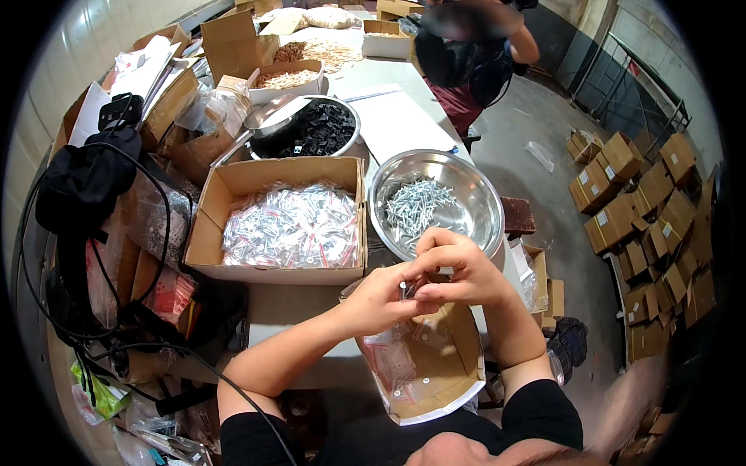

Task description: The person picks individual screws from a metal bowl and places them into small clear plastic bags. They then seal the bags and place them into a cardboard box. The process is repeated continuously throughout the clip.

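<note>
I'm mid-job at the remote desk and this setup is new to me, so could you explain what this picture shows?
There's no machine here: a person works bare-handed. The one picture comes from a wide fisheye camera on their head, looking down, so straight edges bend near the rim.

On the table sit a cardboard box of small clear bags, a metal bowl of screws, and, farther back, a bowl of black parts.

The left hand and right hand meet above a cardboard tray. Between their fingers is a small object, too hidden to name for certain.
</note>
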Demonstrator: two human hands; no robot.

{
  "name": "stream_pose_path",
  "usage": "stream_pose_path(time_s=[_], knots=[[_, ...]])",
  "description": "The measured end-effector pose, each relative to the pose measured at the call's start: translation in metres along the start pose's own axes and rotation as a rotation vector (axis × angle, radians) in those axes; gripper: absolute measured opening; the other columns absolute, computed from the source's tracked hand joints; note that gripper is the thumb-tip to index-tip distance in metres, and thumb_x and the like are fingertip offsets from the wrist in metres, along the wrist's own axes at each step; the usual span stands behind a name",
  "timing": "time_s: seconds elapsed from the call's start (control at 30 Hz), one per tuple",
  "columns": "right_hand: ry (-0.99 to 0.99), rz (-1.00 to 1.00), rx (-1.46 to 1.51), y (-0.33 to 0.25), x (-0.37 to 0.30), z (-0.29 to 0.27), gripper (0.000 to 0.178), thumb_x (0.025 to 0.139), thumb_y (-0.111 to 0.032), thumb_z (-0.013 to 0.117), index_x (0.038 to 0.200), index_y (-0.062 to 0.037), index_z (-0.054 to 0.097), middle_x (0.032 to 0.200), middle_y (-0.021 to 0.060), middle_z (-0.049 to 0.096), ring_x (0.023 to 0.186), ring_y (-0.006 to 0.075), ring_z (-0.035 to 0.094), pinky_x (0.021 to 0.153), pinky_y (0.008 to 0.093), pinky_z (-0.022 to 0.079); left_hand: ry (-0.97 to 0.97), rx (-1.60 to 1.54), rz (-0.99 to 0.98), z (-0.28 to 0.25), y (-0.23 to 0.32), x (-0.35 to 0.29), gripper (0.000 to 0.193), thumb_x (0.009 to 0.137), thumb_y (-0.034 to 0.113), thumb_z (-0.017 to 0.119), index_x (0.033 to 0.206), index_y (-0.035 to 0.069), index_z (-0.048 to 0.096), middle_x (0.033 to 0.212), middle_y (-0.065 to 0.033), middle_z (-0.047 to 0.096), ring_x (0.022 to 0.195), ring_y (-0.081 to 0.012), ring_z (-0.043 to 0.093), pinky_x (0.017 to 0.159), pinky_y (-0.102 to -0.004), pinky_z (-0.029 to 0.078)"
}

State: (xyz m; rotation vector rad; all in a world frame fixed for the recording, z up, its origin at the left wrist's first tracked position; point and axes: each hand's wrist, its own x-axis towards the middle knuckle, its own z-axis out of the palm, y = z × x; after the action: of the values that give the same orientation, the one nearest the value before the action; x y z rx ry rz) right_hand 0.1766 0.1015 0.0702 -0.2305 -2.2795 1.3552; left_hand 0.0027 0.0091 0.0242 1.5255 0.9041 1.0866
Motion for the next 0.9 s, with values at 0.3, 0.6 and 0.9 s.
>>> stream_pose_path(time_s=[0.3,0.6,0.9], knots=[[-0.038,-0.142,-0.11,-0.011,-0.003,-0.001,0.02,0.076,-0.012,0.078,0.095,-0.01,0.07,0.109,0.0095,0.049,0.102,0.0227,0.051,0.084,0.0336,0.046,-0.056,-0.052,0.062,-0.006,-0.007,0.0,0.041,0.077,0.026,0.082,0.097,0.0,0.059,0.086,-0.005,0.064,0.08,-0.0113,0.059,0.073,-0.0279,0.048],[-0.083,-0.258,-0.346,-0.006,-0.001,0.003,0.021,0.076,-0.018,0.077,0.095,-0.0119,0.07,0.128,0.0128,0.051,0.115,0.0315,0.047,0.099,0.0436,0.037,-0.034,-0.129,0.039,-0.002,-0.007,0.0,0.038,0.084,0.031,0.076,0.094,-0.001,0.057,0.079,-0.0019,0.058,0.073,-0.009,0.055,0.064,-0.0261,0.046],[-0.025,-0.234,-0.353,-0.004,0.0,0.01,0.015,0.078,-0.011,0.074,0.09,-0.0084,0.065,0.123,0.0125,0.05,0.111,0.0309,0.049,0.098,0.042,0.038,0.017,-0.501,0.109,0.011,-0.022,0.0,0.053,0.092,0.041,0.066,0.119,-0.001,0.047,0.099,-0.002,0.051,0.092,-0.0099,0.051,0.083,-0.0247,0.045]])
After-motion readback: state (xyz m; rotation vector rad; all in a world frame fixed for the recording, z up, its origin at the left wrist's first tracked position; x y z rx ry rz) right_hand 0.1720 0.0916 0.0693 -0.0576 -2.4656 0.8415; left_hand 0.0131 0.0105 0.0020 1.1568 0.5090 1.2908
